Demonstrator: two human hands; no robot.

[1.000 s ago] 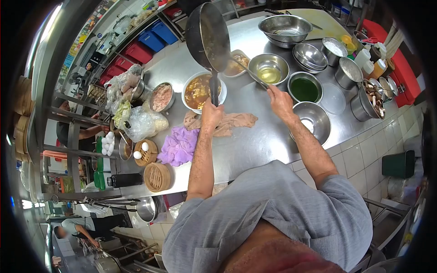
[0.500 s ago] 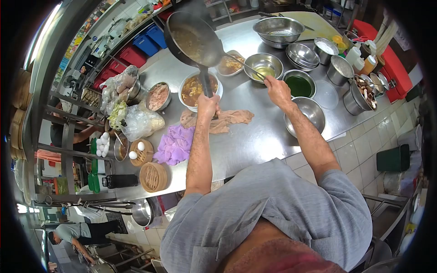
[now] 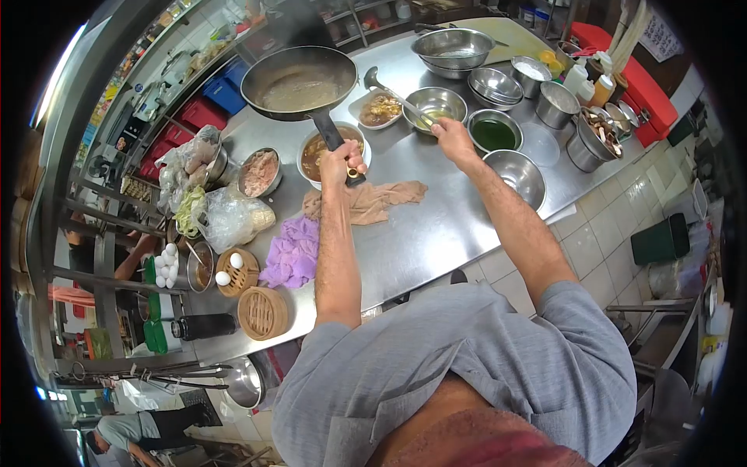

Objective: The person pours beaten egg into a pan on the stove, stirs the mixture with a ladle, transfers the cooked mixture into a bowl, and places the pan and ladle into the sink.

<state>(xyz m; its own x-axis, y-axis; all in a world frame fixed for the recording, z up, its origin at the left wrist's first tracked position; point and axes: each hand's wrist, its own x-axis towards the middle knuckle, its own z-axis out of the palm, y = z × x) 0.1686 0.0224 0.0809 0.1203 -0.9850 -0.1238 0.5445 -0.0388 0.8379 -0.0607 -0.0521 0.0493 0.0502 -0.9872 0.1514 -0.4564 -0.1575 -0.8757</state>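
My left hand [image 3: 342, 163] is wrapped round the black handle of a dark wok [image 3: 299, 84], held level above the table with some brown residue inside. Beneath its handle, a white bowl [image 3: 366, 156] of brown soup is partly hidden. My right hand [image 3: 454, 142] grips the handle of a metal ladle [image 3: 377, 79], whose head is in the air beyond a smaller bowl of egg-flecked soup [image 3: 380, 110]. The ladle's handle passes over a steel bowl of yellowish liquid [image 3: 430, 107]. A brown cloth [image 3: 377, 202] lies near my left hand.
Bowls, including green liquid [image 3: 494, 133], and pots stand right. Left are a bowl of raw meat [image 3: 260, 173], plastic bags [image 3: 233, 215], a purple cloth [image 3: 292, 251], eggs [image 3: 166, 265] and a bamboo steamer [image 3: 263, 313]. Another person [image 3: 128, 430] is at lower left.
The wok has moved left and tipped from steeply tilted to nearly level. The ladle has come away from it, and its head has swung up and left of the steel bowl.
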